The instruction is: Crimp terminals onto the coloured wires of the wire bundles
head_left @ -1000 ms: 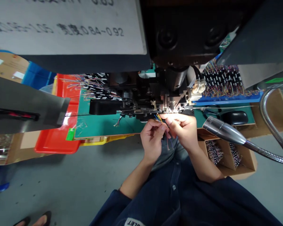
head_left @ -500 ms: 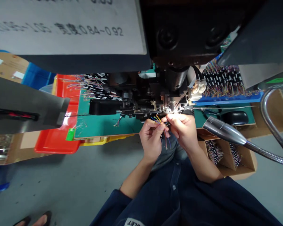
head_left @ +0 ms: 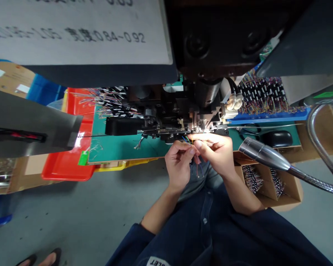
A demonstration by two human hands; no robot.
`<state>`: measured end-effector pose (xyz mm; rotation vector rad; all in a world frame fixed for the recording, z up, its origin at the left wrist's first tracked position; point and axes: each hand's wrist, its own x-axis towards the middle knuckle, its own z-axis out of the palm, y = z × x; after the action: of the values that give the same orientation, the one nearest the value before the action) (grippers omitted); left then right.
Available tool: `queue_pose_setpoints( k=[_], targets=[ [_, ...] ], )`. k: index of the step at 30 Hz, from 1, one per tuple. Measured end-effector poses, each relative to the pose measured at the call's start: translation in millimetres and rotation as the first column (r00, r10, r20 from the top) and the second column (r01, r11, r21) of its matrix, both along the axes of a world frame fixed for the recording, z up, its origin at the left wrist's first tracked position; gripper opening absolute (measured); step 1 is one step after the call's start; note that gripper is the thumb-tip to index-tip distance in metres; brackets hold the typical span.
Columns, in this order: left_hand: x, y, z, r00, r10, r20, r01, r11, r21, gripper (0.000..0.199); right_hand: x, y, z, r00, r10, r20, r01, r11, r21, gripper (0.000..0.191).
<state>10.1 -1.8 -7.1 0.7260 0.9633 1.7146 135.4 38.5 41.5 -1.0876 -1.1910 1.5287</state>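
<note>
Gooseneck lamp (head_left: 263,159) over divided cardboard box (head_left: 288,192)

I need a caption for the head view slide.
Left hand and right hand pinch coloured wires at a crimping machine.

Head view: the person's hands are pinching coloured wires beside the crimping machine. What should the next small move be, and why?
Probably tease one wire out of the bunch and bring its tip up to the crimping head. The left hand and right hand pinch the coloured wires just below that head, and the wire ends fan apart.
</note>
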Motion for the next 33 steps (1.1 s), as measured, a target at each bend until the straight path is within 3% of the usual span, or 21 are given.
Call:
queue_pose_setpoints(
  k=[6,11,18,28,33],
  targets=[
    [-1,-1,-2.2,1.0,-0.015,-0.021,0.014,1.0,-0.026,0.037,6,-4,2.1,0.988,0.005,0.152,-0.029,0.987,0.158,0.036],
    [-1,-4,-6.0,0.999,-0.028,-0.026,0.026,0.999,-0.041,0.034,7,-5,-1.0,0.992,-0.033,0.124,0.008,0.98,0.197,0.018],
    [-4,-6,-13.5,0.995,-0.078,-0.056,0.076,0.997,-0.034,0.032,9,-3,-2.2,0.997,0.018,0.074,-0.027,0.992,0.122,0.03],
    [1,1,4.0,0.999,0.0,-0.053,-0.003,0.998,-0.055,0.039,-3,-1,-10.8,0.993,-0.066,-0.101,0.054,0.992,-0.113,0.041],
    [1,2,4.5,0.998,0.018,-0.058,-0.021,0.998,-0.052,0.039,-8,1,-9.4,0.991,-0.079,-0.104,0.062,0.986,-0.153,0.044]
  ],
)
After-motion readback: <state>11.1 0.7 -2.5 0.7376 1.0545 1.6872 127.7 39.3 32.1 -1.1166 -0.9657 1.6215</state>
